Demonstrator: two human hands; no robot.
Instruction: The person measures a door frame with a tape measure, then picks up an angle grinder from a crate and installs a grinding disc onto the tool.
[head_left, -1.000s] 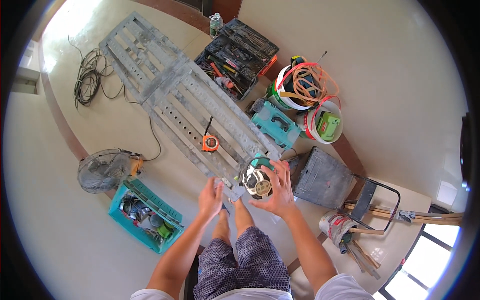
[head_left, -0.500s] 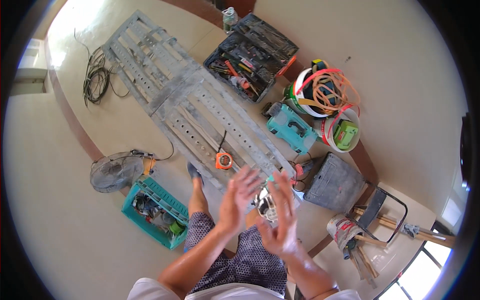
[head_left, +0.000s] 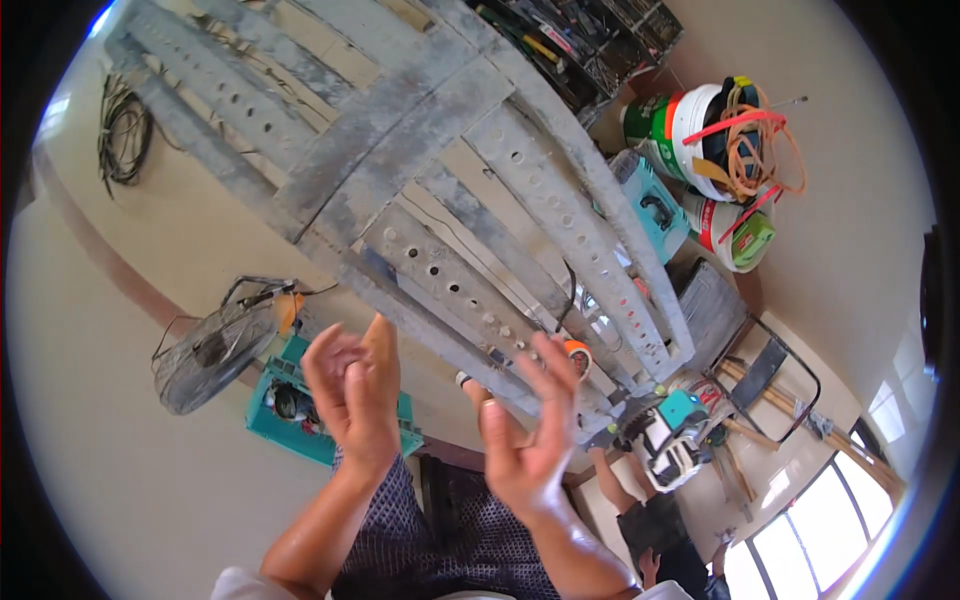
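**Two bare hands raised open above a grey perforated metal frame**

Left hand (head_left: 352, 395): held up, palm turned inward, fingers loosely spread, holding nothing.

Right hand (head_left: 527, 432): held up beside the left, well apart from it, fingers spread wide, holding nothing. A ring shows on one finger.

Metal frame (head_left: 440, 190): long grey rails with rows of round holes, joined by cross-pieces, lying on the floor beyond both hands and stretching away to the upper left.

Tape measure (head_left: 576, 356): orange, round, lying on the frame just beyond the right hand's fingertips; a dark cord runs up from it.

Cable reel (head_left: 672, 440): teal and white, on the floor to the right of the right hand.

Fan (head_left: 215, 345): round wire-guarded, lying on the floor to the left of the left hand.

Crate (head_left: 300, 415): teal plastic, partly hidden behind the left hand, with small items inside.

Buckets (head_left: 700, 130): white and green, with coiled orange hose on top, far beyond the right hand.

Teal tool case (head_left: 655, 210): beside the buckets, against the frame's right rail.

Cable coil (head_left: 122, 130): dark, on the floor far beyond the left hand.
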